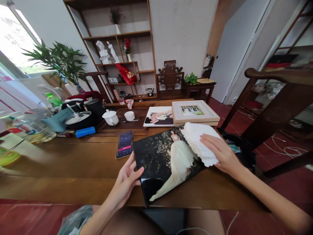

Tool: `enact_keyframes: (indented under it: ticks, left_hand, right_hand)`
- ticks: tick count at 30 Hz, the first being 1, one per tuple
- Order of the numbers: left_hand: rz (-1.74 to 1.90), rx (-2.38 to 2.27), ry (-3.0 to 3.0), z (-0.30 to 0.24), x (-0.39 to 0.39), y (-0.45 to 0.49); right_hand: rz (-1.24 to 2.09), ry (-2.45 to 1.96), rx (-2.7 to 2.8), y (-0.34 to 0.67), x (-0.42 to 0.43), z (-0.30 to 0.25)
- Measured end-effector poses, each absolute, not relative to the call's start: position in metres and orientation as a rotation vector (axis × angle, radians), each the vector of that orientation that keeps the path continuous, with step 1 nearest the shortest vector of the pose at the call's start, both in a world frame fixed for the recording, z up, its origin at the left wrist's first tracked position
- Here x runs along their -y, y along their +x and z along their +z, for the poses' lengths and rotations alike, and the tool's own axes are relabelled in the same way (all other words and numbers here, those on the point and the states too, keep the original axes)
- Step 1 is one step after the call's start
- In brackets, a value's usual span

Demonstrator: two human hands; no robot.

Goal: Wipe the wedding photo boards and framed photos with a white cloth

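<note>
Our left hand [127, 179] is pinching a glossy wedding-photo panel [168, 163] between the hands, thumb above its left edge, probably steadying it. Our right hand [221, 151] is resting its fingers over a white towel [197, 143], hiding the panel's right end; its thumb is lying unseen, pinch undeterminable. Beyond the left grip, a smartphone [124, 144] is showing a blurred screen.

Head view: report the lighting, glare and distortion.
In the head view, the window at upper left is blown out to white; head view, a pale glint shows on the glossy photo panel near the left hand; head view, the shelf leans, probably lens stretch; head view, pixel blocks cover part of the phone.
</note>
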State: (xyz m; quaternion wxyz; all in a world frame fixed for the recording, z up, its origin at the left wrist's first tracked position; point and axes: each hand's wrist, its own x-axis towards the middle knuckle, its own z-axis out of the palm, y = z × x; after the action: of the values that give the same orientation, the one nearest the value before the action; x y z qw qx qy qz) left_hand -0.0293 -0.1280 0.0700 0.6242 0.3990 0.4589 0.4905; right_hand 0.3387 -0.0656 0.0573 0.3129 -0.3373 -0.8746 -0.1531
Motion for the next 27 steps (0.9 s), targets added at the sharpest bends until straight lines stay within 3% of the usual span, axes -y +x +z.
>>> enact_keyframes:
  ticks: [12,22,27]
  left_hand:
    - [0.836,-0.900,1.025,0.074,0.029,-0.035]
    - [0.857,-0.974,1.048,0.062,0.010,-0.031]
    - [0.900,-1.226,1.076,0.061,0.015,-0.024]
  right_hand:
    - [-0.460,-1.027,2.381,0.343,0.060,0.042]
    - [-0.446,-1.058,2.396,0.338,0.057,0.035]
    - [-0.417,-1.055,2.411,0.333,0.057,0.033]
